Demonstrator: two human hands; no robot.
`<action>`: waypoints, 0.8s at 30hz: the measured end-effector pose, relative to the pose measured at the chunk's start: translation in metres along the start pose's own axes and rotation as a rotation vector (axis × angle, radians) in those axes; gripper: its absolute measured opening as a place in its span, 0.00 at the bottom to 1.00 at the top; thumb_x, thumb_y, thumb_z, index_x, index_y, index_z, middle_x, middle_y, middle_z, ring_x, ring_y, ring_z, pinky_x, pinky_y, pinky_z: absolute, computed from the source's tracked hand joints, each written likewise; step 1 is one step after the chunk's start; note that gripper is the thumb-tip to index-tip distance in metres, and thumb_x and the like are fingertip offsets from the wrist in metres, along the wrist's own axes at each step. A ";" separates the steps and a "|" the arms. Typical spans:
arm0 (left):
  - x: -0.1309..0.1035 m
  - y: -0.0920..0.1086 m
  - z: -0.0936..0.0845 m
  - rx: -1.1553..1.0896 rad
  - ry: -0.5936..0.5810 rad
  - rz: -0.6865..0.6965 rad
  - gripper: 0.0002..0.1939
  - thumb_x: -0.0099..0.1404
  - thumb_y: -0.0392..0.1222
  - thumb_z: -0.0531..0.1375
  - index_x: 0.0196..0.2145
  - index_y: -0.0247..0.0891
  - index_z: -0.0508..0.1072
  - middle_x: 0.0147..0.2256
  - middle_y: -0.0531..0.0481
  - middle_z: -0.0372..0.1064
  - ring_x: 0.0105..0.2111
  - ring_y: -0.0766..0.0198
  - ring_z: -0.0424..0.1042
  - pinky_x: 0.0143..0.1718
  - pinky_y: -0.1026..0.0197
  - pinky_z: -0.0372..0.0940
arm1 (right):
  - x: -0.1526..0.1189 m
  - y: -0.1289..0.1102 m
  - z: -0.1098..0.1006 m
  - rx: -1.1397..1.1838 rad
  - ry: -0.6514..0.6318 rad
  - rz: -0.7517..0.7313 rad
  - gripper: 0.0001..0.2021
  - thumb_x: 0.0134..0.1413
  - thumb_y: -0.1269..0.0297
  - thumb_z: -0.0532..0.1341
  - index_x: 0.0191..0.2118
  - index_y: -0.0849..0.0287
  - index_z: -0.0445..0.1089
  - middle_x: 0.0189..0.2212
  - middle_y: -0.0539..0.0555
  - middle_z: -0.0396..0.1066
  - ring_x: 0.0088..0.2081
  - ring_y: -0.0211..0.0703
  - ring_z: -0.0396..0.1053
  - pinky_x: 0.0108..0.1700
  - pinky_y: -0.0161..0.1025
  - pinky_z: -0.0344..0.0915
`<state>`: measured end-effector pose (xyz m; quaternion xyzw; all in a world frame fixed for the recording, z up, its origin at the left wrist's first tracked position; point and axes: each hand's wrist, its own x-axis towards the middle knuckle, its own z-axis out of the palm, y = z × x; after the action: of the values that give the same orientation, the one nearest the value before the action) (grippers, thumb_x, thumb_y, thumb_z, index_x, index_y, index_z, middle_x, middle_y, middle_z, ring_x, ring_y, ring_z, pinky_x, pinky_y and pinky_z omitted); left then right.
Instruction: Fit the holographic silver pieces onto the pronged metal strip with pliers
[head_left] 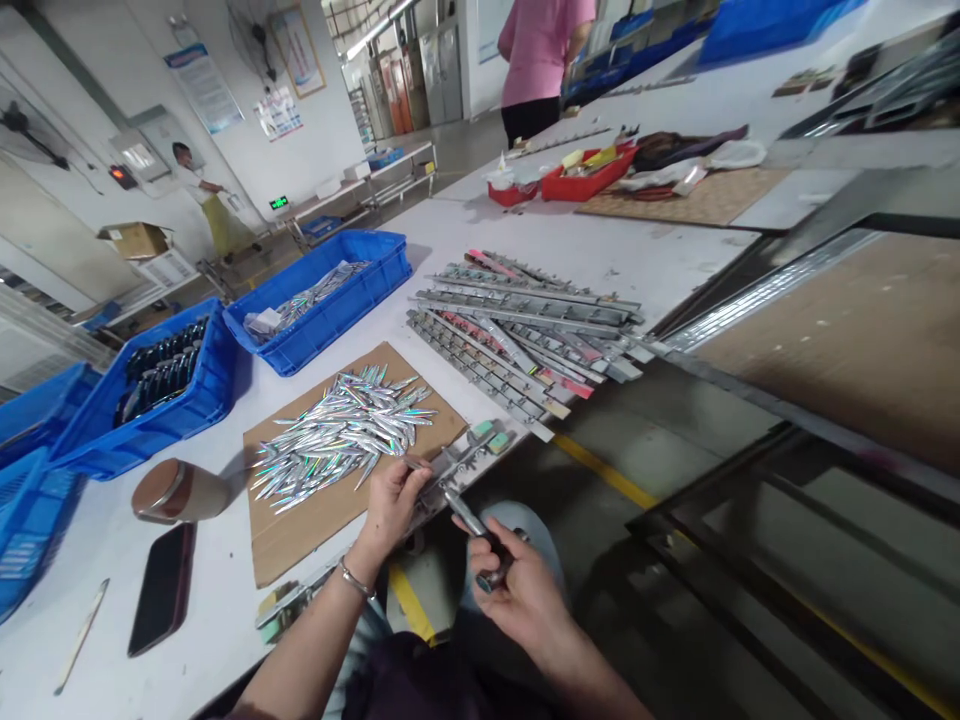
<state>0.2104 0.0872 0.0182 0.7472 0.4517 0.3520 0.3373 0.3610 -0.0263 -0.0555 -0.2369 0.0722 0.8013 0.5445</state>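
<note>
My left hand (pixel 396 500) is pinched at the right edge of a brown cardboard sheet (pixel 281 545), beside a metal fixture with green pads (pixel 480 445) at the table edge. What its fingertips hold is too small to make out. In my right hand (pixel 517 580) is a silver and dark pen-like tool (pixel 466 512), its tip pointing at the fixture. Many shiny silver slender pieces (pixel 345 430) lie piled on the cardboard. Behind the fixture, several metal strips with clips (pixel 517 320) are stacked crosswise.
Blue bins (pixel 322 300) line the table's left side. A brown cup (pixel 178 490) and a black phone (pixel 162 588) stand near the left front. Red trays (pixel 589 175) sit farther back. A person in pink (pixel 541 60) and another person (pixel 214 200) are beyond the table.
</note>
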 end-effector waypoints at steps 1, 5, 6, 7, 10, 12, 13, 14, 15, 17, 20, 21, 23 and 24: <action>0.000 0.001 0.000 0.016 -0.003 -0.008 0.16 0.69 0.51 0.57 0.34 0.37 0.76 0.34 0.47 0.78 0.36 0.60 0.75 0.42 0.60 0.69 | 0.004 0.001 -0.002 0.087 -0.060 0.063 0.17 0.53 0.55 0.69 0.43 0.62 0.73 0.21 0.44 0.64 0.19 0.29 0.60 0.19 0.27 0.48; 0.003 -0.001 -0.005 0.080 -0.006 -0.032 0.18 0.68 0.55 0.56 0.34 0.39 0.77 0.34 0.47 0.79 0.36 0.56 0.77 0.41 0.57 0.71 | 0.027 0.007 -0.006 0.116 -0.170 0.105 0.17 0.54 0.56 0.69 0.45 0.61 0.72 0.22 0.44 0.67 0.20 0.28 0.63 0.20 0.24 0.43; 0.004 -0.003 -0.005 0.085 -0.003 -0.018 0.19 0.68 0.55 0.56 0.34 0.39 0.78 0.34 0.47 0.79 0.36 0.55 0.77 0.40 0.57 0.72 | 0.032 0.009 -0.006 0.027 -0.126 0.060 0.18 0.54 0.53 0.68 0.45 0.60 0.72 0.23 0.45 0.68 0.21 0.29 0.64 0.20 0.25 0.44; 0.005 -0.006 -0.006 0.088 0.002 0.000 0.18 0.68 0.56 0.55 0.34 0.40 0.78 0.34 0.47 0.79 0.36 0.55 0.78 0.40 0.57 0.72 | 0.036 0.010 -0.006 -0.103 -0.048 -0.042 0.19 0.54 0.48 0.68 0.44 0.58 0.73 0.23 0.46 0.68 0.20 0.31 0.63 0.21 0.26 0.46; 0.006 -0.013 -0.004 0.104 0.002 0.064 0.17 0.69 0.55 0.55 0.34 0.43 0.78 0.34 0.49 0.79 0.35 0.55 0.79 0.39 0.58 0.73 | 0.037 0.008 -0.008 -0.719 0.114 -0.510 0.23 0.51 0.43 0.67 0.46 0.54 0.75 0.23 0.51 0.70 0.24 0.40 0.65 0.26 0.34 0.57; 0.005 -0.016 -0.002 0.131 0.003 0.107 0.16 0.69 0.54 0.56 0.34 0.45 0.78 0.35 0.49 0.80 0.36 0.55 0.79 0.39 0.58 0.73 | 0.034 0.003 -0.009 -1.078 0.158 -0.762 0.26 0.48 0.42 0.68 0.50 0.50 0.75 0.31 0.56 0.74 0.33 0.49 0.70 0.34 0.40 0.63; 0.004 -0.018 -0.001 0.146 0.003 0.125 0.15 0.69 0.53 0.56 0.34 0.45 0.78 0.35 0.50 0.80 0.36 0.55 0.79 0.40 0.58 0.73 | 0.034 0.000 -0.010 -1.153 0.162 -0.803 0.27 0.46 0.41 0.68 0.51 0.48 0.75 0.34 0.57 0.75 0.37 0.52 0.70 0.37 0.42 0.64; 0.004 -0.019 0.000 0.159 0.006 0.138 0.14 0.69 0.53 0.56 0.33 0.46 0.78 0.36 0.50 0.80 0.36 0.55 0.79 0.40 0.58 0.73 | 0.034 -0.003 -0.011 -1.156 0.160 -0.785 0.27 0.47 0.39 0.67 0.51 0.46 0.75 0.34 0.57 0.75 0.38 0.52 0.70 0.38 0.43 0.64; 0.003 -0.019 0.001 0.168 0.010 0.145 0.14 0.69 0.53 0.56 0.33 0.47 0.78 0.36 0.51 0.80 0.36 0.56 0.79 0.40 0.59 0.73 | 0.037 -0.005 -0.012 -1.116 0.144 -0.707 0.27 0.49 0.36 0.63 0.49 0.46 0.75 0.30 0.56 0.74 0.35 0.51 0.70 0.35 0.42 0.64; 0.003 -0.020 0.002 0.172 0.015 0.145 0.14 0.70 0.53 0.56 0.34 0.47 0.78 0.35 0.51 0.80 0.36 0.57 0.79 0.40 0.59 0.73 | 0.043 -0.006 -0.012 -0.999 0.095 -0.494 0.29 0.54 0.30 0.54 0.43 0.49 0.75 0.22 0.52 0.69 0.25 0.46 0.67 0.27 0.38 0.61; 0.001 -0.016 0.003 0.177 0.005 0.138 0.15 0.71 0.52 0.55 0.35 0.45 0.77 0.36 0.50 0.79 0.36 0.57 0.79 0.40 0.60 0.72 | 0.042 -0.003 -0.011 -0.889 0.112 -0.373 0.35 0.56 0.27 0.47 0.38 0.55 0.74 0.18 0.50 0.64 0.19 0.41 0.63 0.21 0.35 0.56; 0.000 -0.015 0.003 0.180 -0.007 0.139 0.15 0.72 0.52 0.55 0.35 0.44 0.77 0.36 0.49 0.79 0.37 0.58 0.79 0.40 0.60 0.72 | 0.036 -0.002 -0.011 -0.879 0.152 -0.411 0.34 0.56 0.28 0.49 0.39 0.56 0.74 0.19 0.51 0.65 0.19 0.42 0.64 0.22 0.36 0.58; -0.002 -0.012 0.005 0.180 -0.030 0.152 0.16 0.73 0.51 0.54 0.35 0.42 0.77 0.36 0.47 0.79 0.38 0.58 0.78 0.42 0.60 0.71 | 0.019 -0.002 -0.009 -0.968 0.274 -0.632 0.28 0.60 0.34 0.53 0.44 0.55 0.74 0.22 0.54 0.70 0.25 0.45 0.69 0.28 0.39 0.63; -0.002 -0.011 0.006 0.178 -0.042 0.153 0.17 0.73 0.51 0.53 0.36 0.41 0.77 0.36 0.46 0.79 0.38 0.58 0.78 0.43 0.60 0.70 | 0.010 -0.005 -0.007 -1.176 0.275 -0.765 0.24 0.61 0.39 0.57 0.46 0.55 0.75 0.26 0.55 0.73 0.29 0.48 0.71 0.32 0.41 0.64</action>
<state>0.2094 0.0882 0.0052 0.8137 0.4156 0.3195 0.2510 0.3644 -0.0183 -0.0660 -0.5988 -0.3922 0.4232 0.5555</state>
